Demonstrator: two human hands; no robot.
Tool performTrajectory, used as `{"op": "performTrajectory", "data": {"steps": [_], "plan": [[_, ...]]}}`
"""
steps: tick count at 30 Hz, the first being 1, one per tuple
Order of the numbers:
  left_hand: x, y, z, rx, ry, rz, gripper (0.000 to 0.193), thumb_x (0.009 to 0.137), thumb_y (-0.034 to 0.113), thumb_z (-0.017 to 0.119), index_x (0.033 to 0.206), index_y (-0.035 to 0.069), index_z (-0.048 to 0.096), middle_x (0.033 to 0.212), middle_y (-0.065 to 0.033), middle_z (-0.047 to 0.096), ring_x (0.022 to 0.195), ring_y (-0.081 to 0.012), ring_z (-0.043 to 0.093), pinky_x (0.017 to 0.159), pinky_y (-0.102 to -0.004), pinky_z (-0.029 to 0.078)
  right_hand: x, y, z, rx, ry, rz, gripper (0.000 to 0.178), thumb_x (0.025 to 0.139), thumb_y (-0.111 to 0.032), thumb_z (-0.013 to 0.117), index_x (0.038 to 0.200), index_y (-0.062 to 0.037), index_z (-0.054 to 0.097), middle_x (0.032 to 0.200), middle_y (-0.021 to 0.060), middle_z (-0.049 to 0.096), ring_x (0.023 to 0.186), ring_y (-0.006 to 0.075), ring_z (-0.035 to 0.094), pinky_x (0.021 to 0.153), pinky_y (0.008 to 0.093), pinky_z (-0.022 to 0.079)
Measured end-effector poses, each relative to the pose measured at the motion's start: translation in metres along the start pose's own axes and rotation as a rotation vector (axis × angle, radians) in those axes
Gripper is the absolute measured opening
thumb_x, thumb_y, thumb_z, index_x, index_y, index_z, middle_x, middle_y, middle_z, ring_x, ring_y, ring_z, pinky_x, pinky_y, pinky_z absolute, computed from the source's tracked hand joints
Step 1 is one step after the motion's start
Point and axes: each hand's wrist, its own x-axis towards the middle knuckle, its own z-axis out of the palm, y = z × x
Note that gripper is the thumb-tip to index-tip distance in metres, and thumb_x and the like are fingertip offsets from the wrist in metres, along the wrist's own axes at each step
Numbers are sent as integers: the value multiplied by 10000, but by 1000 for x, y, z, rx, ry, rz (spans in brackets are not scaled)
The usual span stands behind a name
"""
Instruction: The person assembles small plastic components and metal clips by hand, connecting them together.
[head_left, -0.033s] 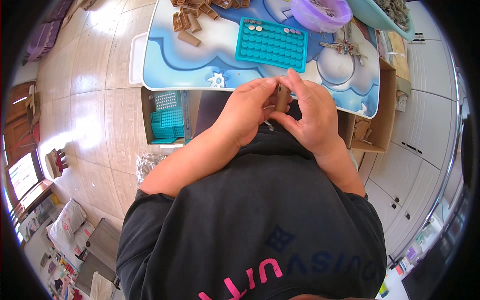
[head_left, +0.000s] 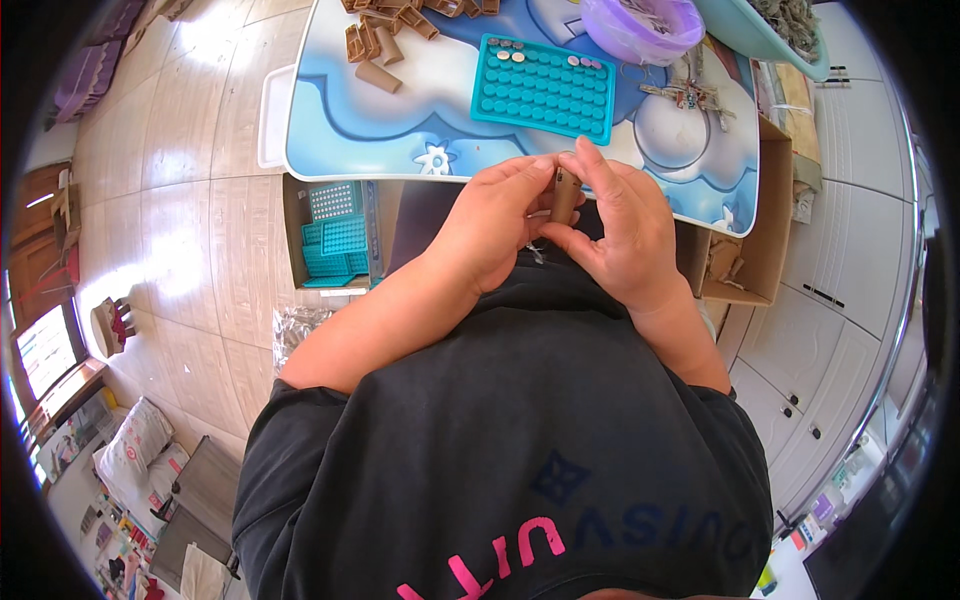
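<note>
"Where is the brown piece (head_left: 564,200) held?"

"Between both hands, at the near edge of the table (head_left: 375,158), nearer than the teal tray (head_left: 545,122). By the curled left hand (head_left: 505,205) it appears to be pinched; by the right hand (head_left: 625,215) it is loosely framed, thumb and forefinger well parted. Whether it is gripped there cannot be told."

"How might it handle?"

"It is judged light and stiff, and like the brown pieces (head_left: 378,78) at far left, probably hollow, so hard squeezing is best avoided. Its smooth-looking sides may slip; it is best taken by the long sides, with the far end left uncovered."
</note>
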Motion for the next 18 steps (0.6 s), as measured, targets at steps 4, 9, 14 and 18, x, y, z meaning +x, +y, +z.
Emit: {"op": "performTrajectory", "data": {"steps": [4,9,14,18], "plan": [[-2,5,5,25,-25,-41,279,913,115,510,1144,-40,532,967,-94,594,892,-171,584,748,-289,501,-3,3,2,-2,-3,3,838,572,-202,790,1309,-28,430,902,83,616,804,255,589,721,357,454],[1,-4,0,198,-56,58,420,865,12,564,1263,-39,444,1040,-114,596,894,-167,600,765,-248,496,0,-2,-4,110,-36,99,733,652,-223,765,1284,-17,455,972,104,628,856,273,592,756,360,459],[-4,-9,3,458,-19,289,599,847,-14,592,1362,-27,285,1092,-132,589,906,-148,588,778,-242,481,-9,9,-9,226,-24,294,440,768,-237,695,1125,-5,581,1028,131,612,918,265,578,797,341,455],[-8,-7,4,783,-81,479,612,835,22,619,1341,-21,279,1040,-135,618,892,-155,600,776,-262,479,-11,12,-12,401,-40,353,353,787,-211,681,1053,3,592,995,106,602,896,236,573,794,308,447]]}}
